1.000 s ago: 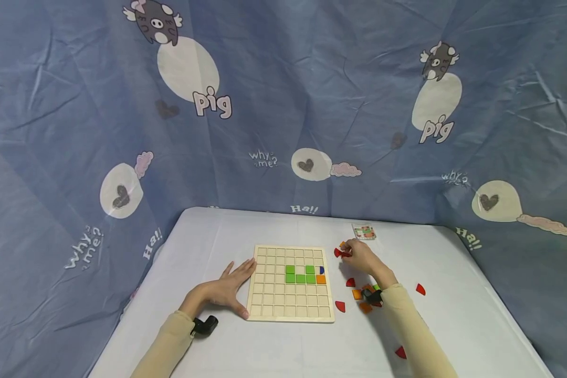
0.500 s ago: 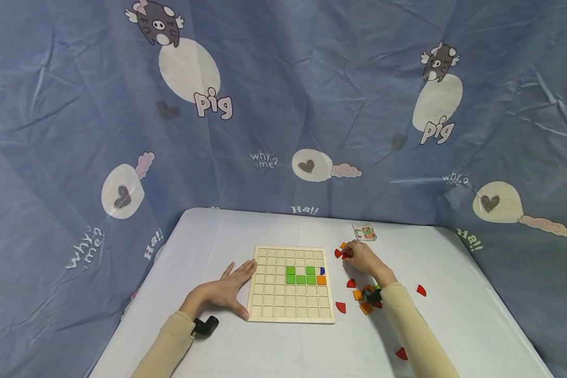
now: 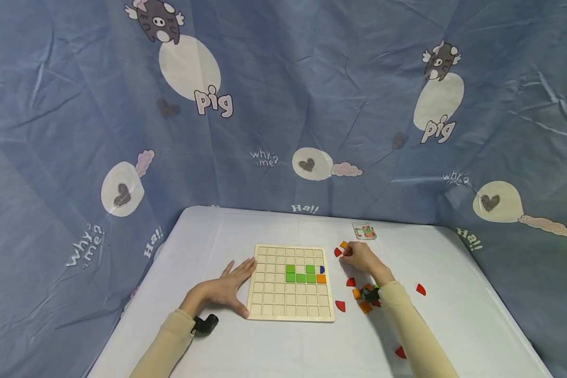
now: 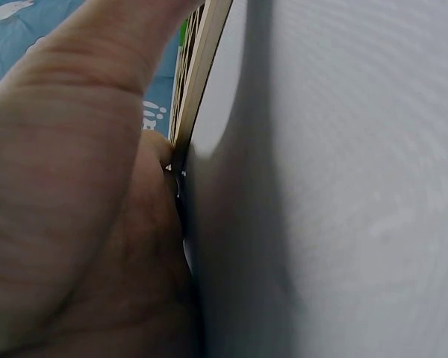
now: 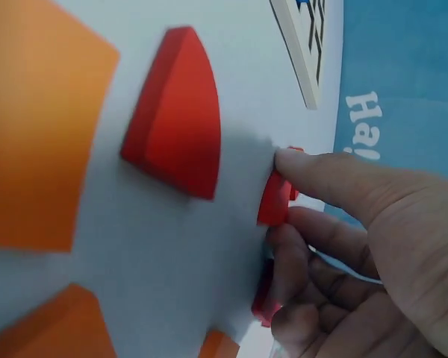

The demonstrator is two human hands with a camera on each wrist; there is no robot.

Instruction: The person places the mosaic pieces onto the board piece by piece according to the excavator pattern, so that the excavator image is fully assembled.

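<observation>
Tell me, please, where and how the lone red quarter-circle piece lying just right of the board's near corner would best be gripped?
Probably pinch the red quarter-circle piece from above, across its thin side faces, thumb on a straight edge, finger on the curve: it lies flat on the table, apart from the board.

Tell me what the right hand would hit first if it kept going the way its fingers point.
Probably the red piece just beyond the right hand's fingers, which already touch one red piece; after that, the wooden board's right edge. Depth is hard to judge.
</observation>
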